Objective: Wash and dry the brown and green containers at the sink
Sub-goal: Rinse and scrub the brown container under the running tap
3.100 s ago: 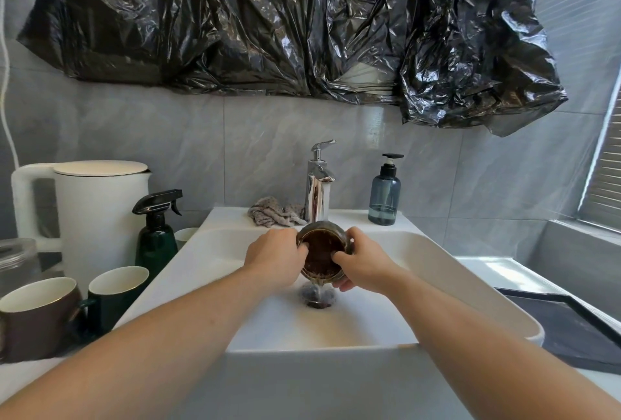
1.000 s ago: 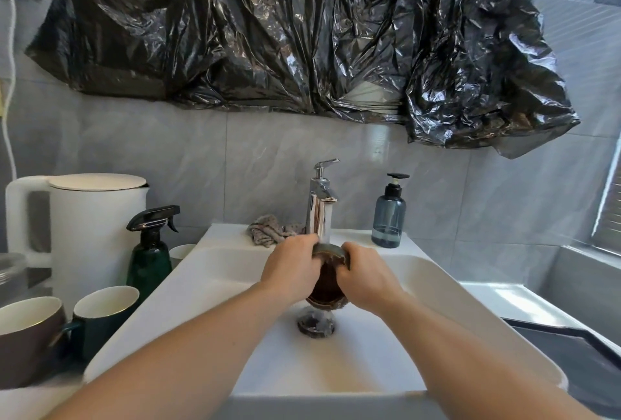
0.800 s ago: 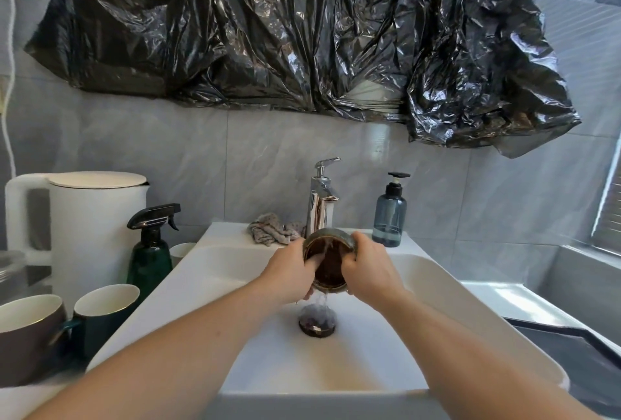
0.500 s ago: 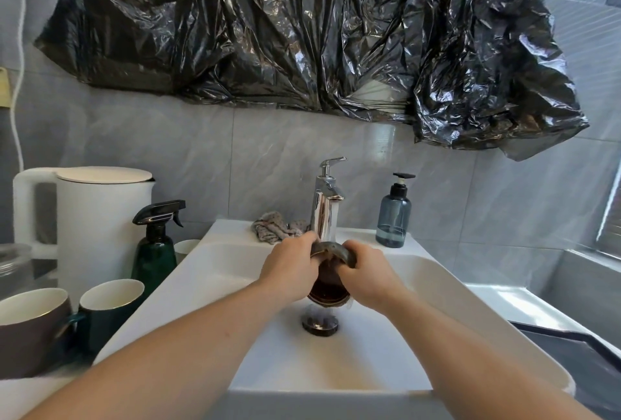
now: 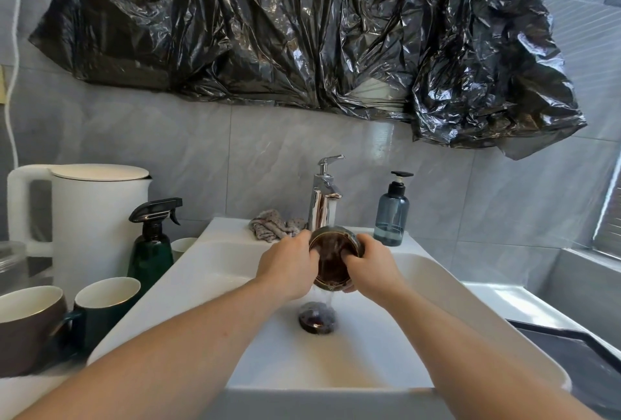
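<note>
Head view: both hands, left hand and right hand, curl fingers around the brown cup under the tap over the sink; best to turn it slowly, rinsing every side

Grey tiled wall, crinkled black plastic sheet hung across it, window blinds at right

Brown mug cropped at left edge

The tap was mirror-bright chrome metal. The sink looked smooth, glossy white. Crinkled black plastic sheeting shone above; the rag was soft cloth; the soap bottle was translucent blue-grey plastic.
</note>
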